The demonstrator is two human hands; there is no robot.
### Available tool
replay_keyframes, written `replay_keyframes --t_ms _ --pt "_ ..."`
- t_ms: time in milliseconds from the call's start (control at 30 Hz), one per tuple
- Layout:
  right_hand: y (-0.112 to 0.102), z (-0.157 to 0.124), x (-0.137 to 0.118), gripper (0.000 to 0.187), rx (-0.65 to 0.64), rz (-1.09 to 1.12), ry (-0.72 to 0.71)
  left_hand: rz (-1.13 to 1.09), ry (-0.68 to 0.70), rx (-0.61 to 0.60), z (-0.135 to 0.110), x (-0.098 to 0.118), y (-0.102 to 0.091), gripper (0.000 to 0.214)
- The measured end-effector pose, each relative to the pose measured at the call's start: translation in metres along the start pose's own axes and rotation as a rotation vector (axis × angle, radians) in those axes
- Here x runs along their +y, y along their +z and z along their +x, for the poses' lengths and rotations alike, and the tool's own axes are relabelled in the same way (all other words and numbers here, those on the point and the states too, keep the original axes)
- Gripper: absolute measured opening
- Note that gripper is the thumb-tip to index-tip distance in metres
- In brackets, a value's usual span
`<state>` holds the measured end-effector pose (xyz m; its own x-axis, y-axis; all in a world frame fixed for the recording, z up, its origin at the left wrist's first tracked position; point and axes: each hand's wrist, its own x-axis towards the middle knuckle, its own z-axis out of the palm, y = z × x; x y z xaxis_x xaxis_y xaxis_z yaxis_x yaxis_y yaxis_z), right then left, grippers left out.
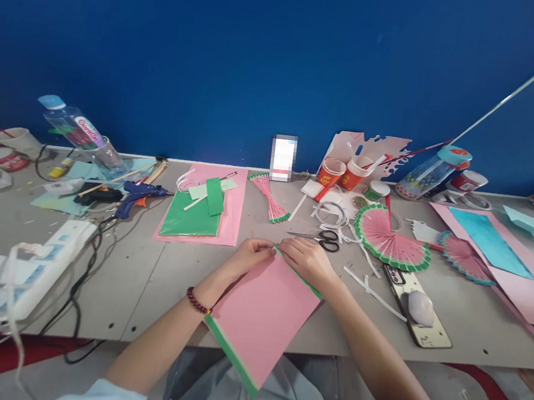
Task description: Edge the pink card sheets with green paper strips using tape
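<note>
A sheet of pink paper [267,314] with a green strip along two opposite edges lies tilted in front of me, its near corner past the table's front edge. My left hand [254,254] pinches its far corner, thumb and fingers closed on the paper. Beside it, my right hand [306,259] has its fingers bent over the far green edge, pressing on it. The fingertips of both hands nearly meet. Just beyond my right hand lie black-handled scissors [328,240]. A pleated pink and green paper piece [271,198] lies farther back.
Left are a green paper pack [191,216], a blue glue gun [141,196] and a white power strip [52,270] with cables. Right are a watermelon-like paper fan [389,238], a phone [425,328], red paper cups [331,172] and white paper strips [374,293]. A blue wall [262,66] stands behind.
</note>
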<state>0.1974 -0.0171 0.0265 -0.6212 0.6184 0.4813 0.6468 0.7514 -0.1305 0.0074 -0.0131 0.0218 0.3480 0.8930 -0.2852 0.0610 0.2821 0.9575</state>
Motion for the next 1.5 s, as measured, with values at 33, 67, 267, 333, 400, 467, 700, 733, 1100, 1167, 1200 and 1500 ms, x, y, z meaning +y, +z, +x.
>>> replay_keyframes --t_ms 33,67,267,333,400,467,700,733,1100,1167,1200,1500 --pt "0.0 0.0 0.0 0.023 0.002 -0.006 -0.005 0.0 0.0 -0.006 0.0 0.0 0.0 0.022" --pt "-0.001 0.0 0.0 0.022 0.004 -0.01 -0.01 0.003 -0.001 -0.009 0.0 0.0 -0.001 0.021" --pt "-0.003 0.002 -0.002 0.022 0.012 -0.006 -0.024 0.037 -0.007 -0.014 0.001 0.0 -0.002 0.021" --pt "-0.003 0.001 -0.002 0.022 0.004 0.002 -0.017 0.055 0.004 -0.002 0.002 0.0 -0.002 0.022" --pt "-0.001 0.001 -0.002 0.022 -0.008 0.023 -0.009 0.072 0.023 0.017 0.002 0.0 -0.002 0.024" --pt "0.001 0.0 -0.002 0.021 0.003 0.076 0.018 0.085 0.036 0.028 0.002 -0.001 -0.001 0.023" --pt "-0.001 0.004 -0.008 0.018 0.061 0.546 0.554 0.042 0.036 0.038 0.001 -0.005 0.0 0.029" --pt "-0.002 0.005 -0.009 0.019 0.036 0.622 0.63 0.044 0.041 0.036 0.001 -0.007 0.0 0.03" --pt "0.0 0.007 -0.01 0.027 -0.135 1.13 0.878 0.201 0.157 0.011 0.0 -0.005 0.001 0.032" --pt "-0.002 0.008 -0.01 0.026 -0.125 1.161 0.901 0.194 0.164 0.024 -0.001 -0.002 0.001 0.031" --pt "-0.003 0.008 -0.01 0.026 -0.118 1.165 0.913 0.188 0.166 0.034 -0.002 -0.001 0.001 0.031" --pt "-0.002 0.006 -0.008 0.033 -0.143 1.183 0.938 0.151 0.16 0.022 -0.001 -0.001 -0.001 0.025"
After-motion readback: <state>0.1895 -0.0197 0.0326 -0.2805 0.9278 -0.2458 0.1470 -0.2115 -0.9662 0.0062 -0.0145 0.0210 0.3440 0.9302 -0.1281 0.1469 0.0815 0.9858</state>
